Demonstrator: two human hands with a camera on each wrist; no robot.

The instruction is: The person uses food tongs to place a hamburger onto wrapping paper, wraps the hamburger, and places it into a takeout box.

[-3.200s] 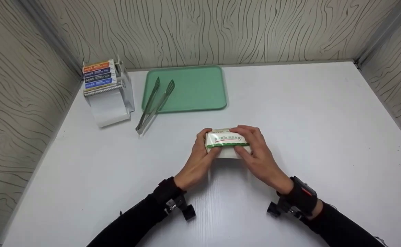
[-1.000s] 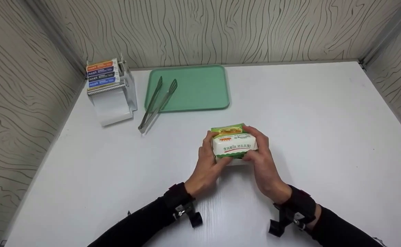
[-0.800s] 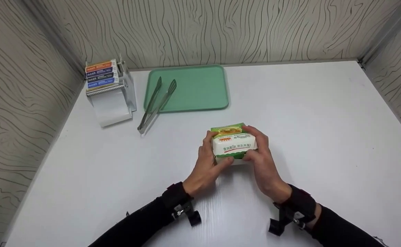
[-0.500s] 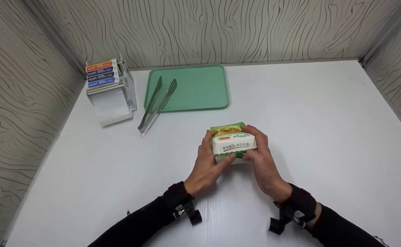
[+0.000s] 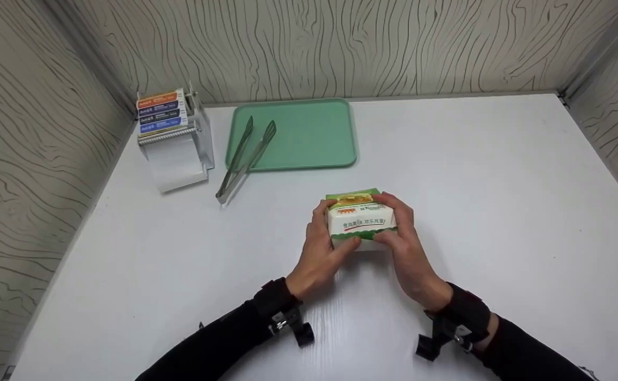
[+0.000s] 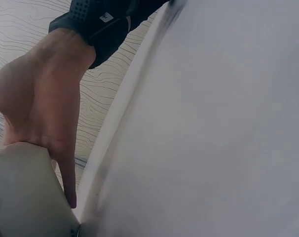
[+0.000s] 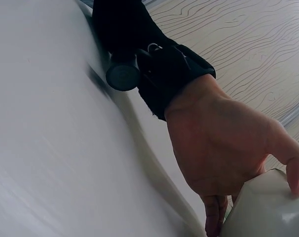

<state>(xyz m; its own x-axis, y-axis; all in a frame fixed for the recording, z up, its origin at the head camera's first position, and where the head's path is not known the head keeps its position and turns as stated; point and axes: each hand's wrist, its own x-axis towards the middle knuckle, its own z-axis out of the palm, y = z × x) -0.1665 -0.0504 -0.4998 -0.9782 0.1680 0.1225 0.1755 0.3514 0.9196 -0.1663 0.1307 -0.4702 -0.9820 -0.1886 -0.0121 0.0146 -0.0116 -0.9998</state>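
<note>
A white and green paper burger box [image 5: 363, 218] with printed lettering and a burger picture is held between both hands near the middle of the table in the head view. My left hand [image 5: 320, 259] grips its left side, thumb along the lower front edge. On the right side my right hand [image 5: 412, 259] holds it, index finger at the top and thumb at the front edge. In the left wrist view the box's plain side [image 6: 21, 192] lies against the left palm. The right wrist view shows the right fingers around the box's other end [image 7: 265, 212]. What is inside cannot be seen.
Metal tongs [image 5: 241, 168] lie with their tips on a green tray [image 5: 314, 137] at the back. Left of the tray stands a label dispenser [image 5: 174, 135] with coloured strips on top and white paper hanging out. A wood-grain patterned wall [image 5: 372, 47] closes off the table's back.
Compared with the first frame, the box has been turned so its burger picture shows, and the right thumb has shifted to its front edge. In the last second the left thumb moved slightly.
</note>
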